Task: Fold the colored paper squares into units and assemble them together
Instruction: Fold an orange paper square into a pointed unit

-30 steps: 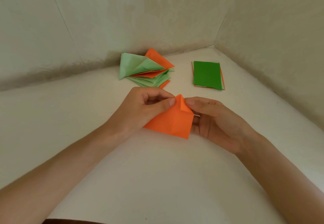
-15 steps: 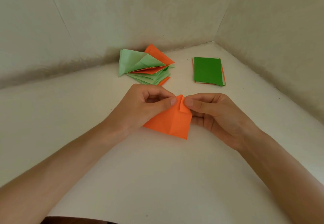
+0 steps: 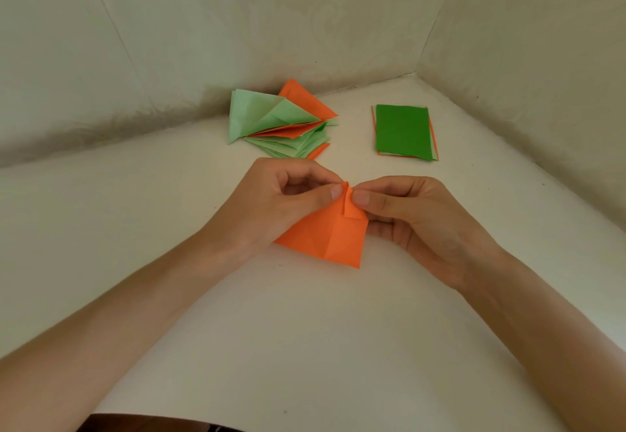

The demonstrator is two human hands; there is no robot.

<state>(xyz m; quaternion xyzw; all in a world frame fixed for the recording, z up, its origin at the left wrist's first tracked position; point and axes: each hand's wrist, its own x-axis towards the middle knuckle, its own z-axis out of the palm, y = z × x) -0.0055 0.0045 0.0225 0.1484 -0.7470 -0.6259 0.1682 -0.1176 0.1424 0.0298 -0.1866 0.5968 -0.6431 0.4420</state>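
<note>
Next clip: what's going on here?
A person is folding an orange paper piece. The left hand and right hand each pinch its top tip. Behind them lie a pile of folded light-green and orange units and a flat stack of paper, green sheet on top.

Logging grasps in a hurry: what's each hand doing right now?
Left hand: pinching the top of the folded orange paper piece.
Right hand: pinching that same piece's top from the other side.
</note>
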